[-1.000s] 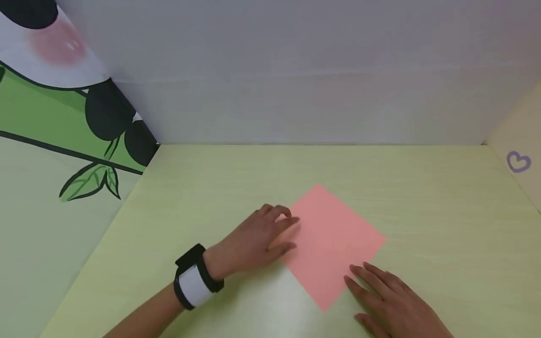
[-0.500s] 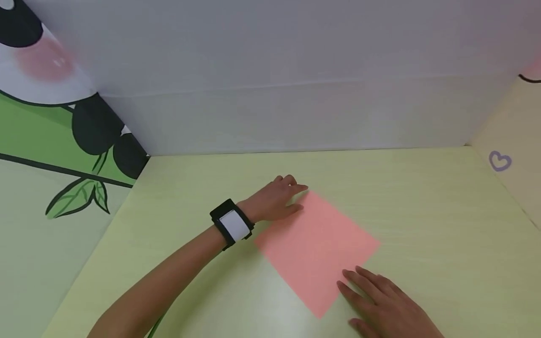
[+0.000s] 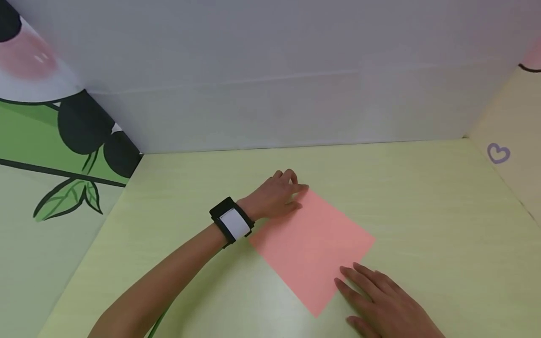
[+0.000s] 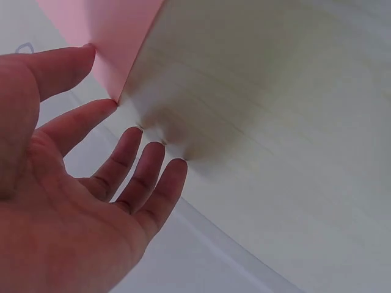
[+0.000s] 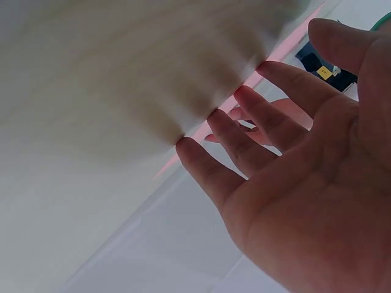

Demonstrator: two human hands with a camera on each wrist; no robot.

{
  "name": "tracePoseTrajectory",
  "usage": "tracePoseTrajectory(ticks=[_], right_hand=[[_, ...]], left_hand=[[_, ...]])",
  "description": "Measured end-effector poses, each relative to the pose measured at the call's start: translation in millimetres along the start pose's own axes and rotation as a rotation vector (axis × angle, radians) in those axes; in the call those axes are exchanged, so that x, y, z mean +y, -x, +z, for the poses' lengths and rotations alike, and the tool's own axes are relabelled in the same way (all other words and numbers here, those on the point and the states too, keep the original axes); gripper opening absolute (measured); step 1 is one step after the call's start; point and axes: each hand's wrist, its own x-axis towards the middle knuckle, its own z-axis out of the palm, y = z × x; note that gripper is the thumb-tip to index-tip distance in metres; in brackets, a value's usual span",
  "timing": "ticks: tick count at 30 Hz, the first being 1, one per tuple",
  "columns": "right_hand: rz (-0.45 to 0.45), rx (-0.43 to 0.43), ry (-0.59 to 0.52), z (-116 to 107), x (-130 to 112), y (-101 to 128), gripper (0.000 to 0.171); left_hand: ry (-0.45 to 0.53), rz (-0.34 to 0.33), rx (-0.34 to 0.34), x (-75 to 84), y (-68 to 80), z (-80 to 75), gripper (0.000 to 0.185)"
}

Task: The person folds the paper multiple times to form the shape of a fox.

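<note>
Hands (image 3: 276, 199) unmoved on pink paper (image 3: 310, 246)

Paper, grain and a soft sheen

The pink sheet (image 3: 310, 246) under my fingers is thin matt paper, smooth and uncreased. My bench (image 3: 422, 202) looks like pale yellow-green laminate with a fine wood grain, smooth, with a dull glare near my arm. The strap (image 3: 230, 221) on my left wrist is black cloth with a white plastic-looking panel. The back wall (image 3: 296, 94) is matt grey board.
</note>
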Motion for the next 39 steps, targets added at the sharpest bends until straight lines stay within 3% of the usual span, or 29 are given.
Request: tracePoseTrajectory(ticks=[9, 20, 28, 34, 39], right_hand=[[0.009, -0.004, -0.003, -2.6, -1.1, -1.1, 0.06], [0.013, -0.022, -0.022, -4.0, -1.2, -1.2, 0.06], [0.014, -0.025, -0.027, -5.5, -1.1, -1.9, 0.06], [0.022, -0.024, -0.035, -5.9, -1.1, -2.6, 0.06], [0.023, -0.018, -0.041, -5.1, -1.5, -2.6, 0.06]], left_hand=[[-0.043, 0.023, 0.066, -0.2, 3.2, 4.1, 0.042], [-0.031, 0.034, 0.098, -0.8, 3.6, 9.1, 0.044], [0.085, 0.028, 0.133, 3.3, 8.1, 9.3, 0.05], [0.258, 0.001, 0.227, 8.2, 16.3, 4.2, 0.064], [0.334, -0.012, 0.283, 14.6, 24.8, -3.2, 0.052]])
